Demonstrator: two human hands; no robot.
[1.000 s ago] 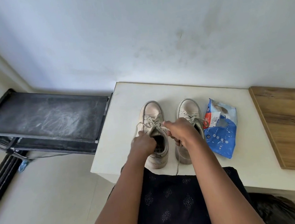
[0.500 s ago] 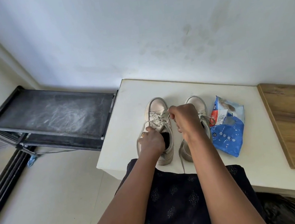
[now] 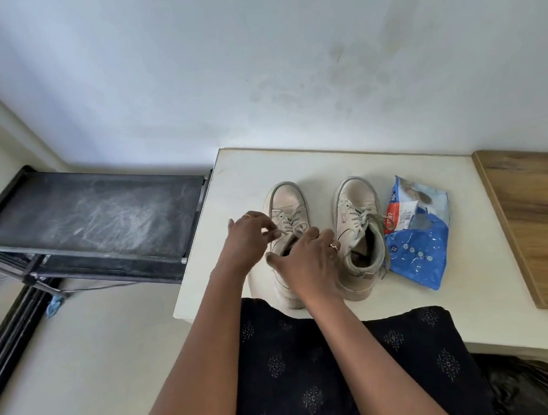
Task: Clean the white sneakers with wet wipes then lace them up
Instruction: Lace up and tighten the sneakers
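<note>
Sneakers (image 3: 356,197) on white table (image 3: 238,184), scuffed wall (image 3: 318,74) behind (black rack (image 3: 95,222) beside).

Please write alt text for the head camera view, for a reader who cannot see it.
A person's left hand pinches the laces of one white sneaker while the right hand rests over its opening. The second sneaker and a blue wet wipes pack lie beside it on a white table.

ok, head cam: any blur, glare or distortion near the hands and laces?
Head view: wide-angle bowing on the table edge and black shelf; soft even light, faint shadows; mild sheen on wipes pack; left hand and right hand slightly soft, laces smear.
</note>
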